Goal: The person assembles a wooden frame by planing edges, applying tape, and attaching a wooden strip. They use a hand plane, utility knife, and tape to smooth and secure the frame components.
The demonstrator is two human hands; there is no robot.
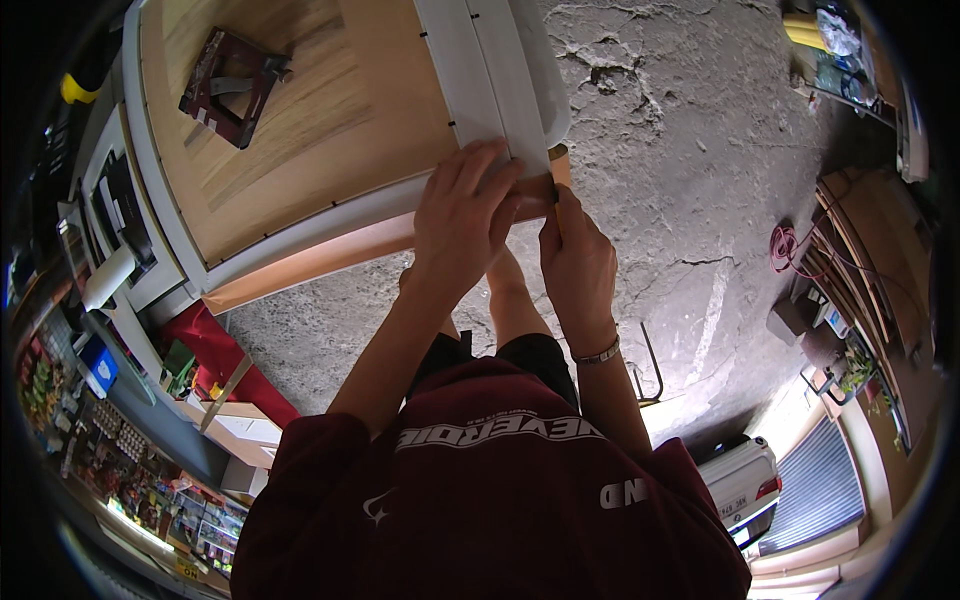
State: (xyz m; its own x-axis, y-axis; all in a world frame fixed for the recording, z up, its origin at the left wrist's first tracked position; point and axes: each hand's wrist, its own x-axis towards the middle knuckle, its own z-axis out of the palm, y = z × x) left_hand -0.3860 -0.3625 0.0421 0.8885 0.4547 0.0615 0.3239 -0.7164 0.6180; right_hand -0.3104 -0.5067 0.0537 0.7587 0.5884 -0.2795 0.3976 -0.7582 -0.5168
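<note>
A large picture frame lies face down, with a wooden-brown backing board (330,110) held by small dark tabs along its white-grey border (480,70). My left hand (460,205) rests on the frame's near right corner, fingers stretched over the border and thumb near the edge. Beside that corner, my right hand (580,255) is closed around a slim orange-yellow tool (562,212); its working end is hidden, so its kind is unclear. A brown strip (320,262) runs along the near side of the frame. On the backing board lies a dark red staple gun (203,75).
Rough, cracked concrete floor (660,190) spreads beneath. Brown boards (870,270) and a coiled reddish cable (787,245) stand to the right. A white car (740,485) is at the lower right. Crowded shelves (110,440) line the left side, near a red cloth (225,350).
</note>
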